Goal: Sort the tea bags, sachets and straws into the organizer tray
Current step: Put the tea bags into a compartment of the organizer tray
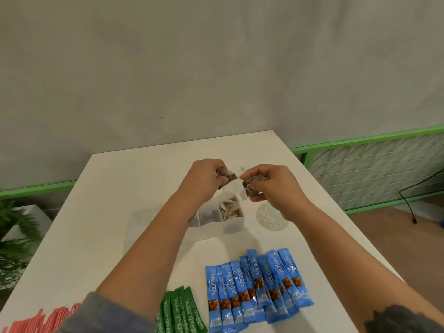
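Note:
Above the clear organizer tray [230,227] my left hand [204,175] pinches one tea bag [227,175]. My right hand [271,185] grips another tea bag [249,188] just to its right. The two bags are a little apart. One tray compartment holds pale tea bags [229,209]; the compartment beside it holds something dark [209,216]. Several blue coffee sachets [257,287] lie fanned out near the table's front edge. Green sachets [180,311] lie left of them. Red and white wrapped sticks [40,320] lie at the front left corner.
A clear glass dish [271,217] stands right of the tray, partly behind my right wrist. The white table [108,212] meets a grey wall at the back. A plant [14,236] stands off the left edge. A green-framed railing [372,169] and a black cable [408,205] are at right.

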`<state>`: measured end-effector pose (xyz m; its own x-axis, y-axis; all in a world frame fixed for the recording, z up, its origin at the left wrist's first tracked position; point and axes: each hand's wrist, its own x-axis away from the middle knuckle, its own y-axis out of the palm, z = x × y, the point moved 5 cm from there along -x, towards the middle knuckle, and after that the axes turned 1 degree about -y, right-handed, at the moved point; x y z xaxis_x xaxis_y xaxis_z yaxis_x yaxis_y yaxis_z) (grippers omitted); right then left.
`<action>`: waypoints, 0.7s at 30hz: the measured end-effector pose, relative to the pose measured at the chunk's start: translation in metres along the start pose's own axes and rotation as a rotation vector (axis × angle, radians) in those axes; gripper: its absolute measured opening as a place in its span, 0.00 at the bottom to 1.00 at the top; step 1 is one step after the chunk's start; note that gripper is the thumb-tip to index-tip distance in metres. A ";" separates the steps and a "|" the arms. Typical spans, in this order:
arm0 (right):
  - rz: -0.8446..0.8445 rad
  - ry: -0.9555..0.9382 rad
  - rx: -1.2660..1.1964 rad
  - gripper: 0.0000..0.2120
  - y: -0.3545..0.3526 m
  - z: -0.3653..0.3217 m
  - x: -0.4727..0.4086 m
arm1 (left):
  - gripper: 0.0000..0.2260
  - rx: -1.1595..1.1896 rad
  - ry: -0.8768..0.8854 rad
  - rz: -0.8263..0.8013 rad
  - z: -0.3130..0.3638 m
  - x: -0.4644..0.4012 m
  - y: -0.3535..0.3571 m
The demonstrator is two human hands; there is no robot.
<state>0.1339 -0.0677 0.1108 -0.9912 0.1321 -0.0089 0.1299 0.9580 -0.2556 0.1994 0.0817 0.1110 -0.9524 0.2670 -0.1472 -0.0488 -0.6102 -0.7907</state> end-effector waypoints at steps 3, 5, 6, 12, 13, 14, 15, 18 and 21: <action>0.002 -0.025 -0.011 0.15 0.000 -0.007 -0.003 | 0.04 0.013 0.016 0.036 0.004 -0.003 -0.015; 0.002 -0.036 -0.017 0.14 0.001 -0.012 -0.005 | 0.03 0.026 0.018 0.052 0.006 -0.005 -0.023; 0.002 -0.040 -0.018 0.14 0.001 -0.013 -0.006 | 0.03 0.025 0.020 0.056 0.007 -0.006 -0.025; 0.007 -0.032 -0.014 0.14 0.008 -0.010 -0.013 | 0.04 0.016 0.001 -0.039 0.002 -0.011 -0.010; 0.006 -0.028 -0.010 0.14 0.009 -0.008 -0.013 | 0.04 0.014 -0.010 -0.056 0.000 -0.012 -0.005; 0.005 -0.022 -0.005 0.14 0.010 -0.006 -0.013 | 0.05 0.015 -0.021 -0.069 -0.004 -0.012 0.000; 0.006 -0.016 0.001 0.14 0.011 -0.003 -0.014 | 0.05 0.015 -0.032 -0.079 -0.007 -0.012 0.004; 0.017 0.003 0.036 0.14 0.013 0.007 -0.017 | 0.05 0.001 -0.055 -0.106 -0.018 -0.014 0.017; 0.031 0.023 0.051 0.14 0.015 0.018 -0.019 | 0.05 -0.031 -0.073 -0.137 -0.028 -0.014 0.033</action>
<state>0.1540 -0.0600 0.0900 -0.9858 0.1678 0.0047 0.1585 0.9393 -0.3042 0.2199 0.0786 0.0709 -0.9568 0.2908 0.0059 -0.1716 -0.5482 -0.8185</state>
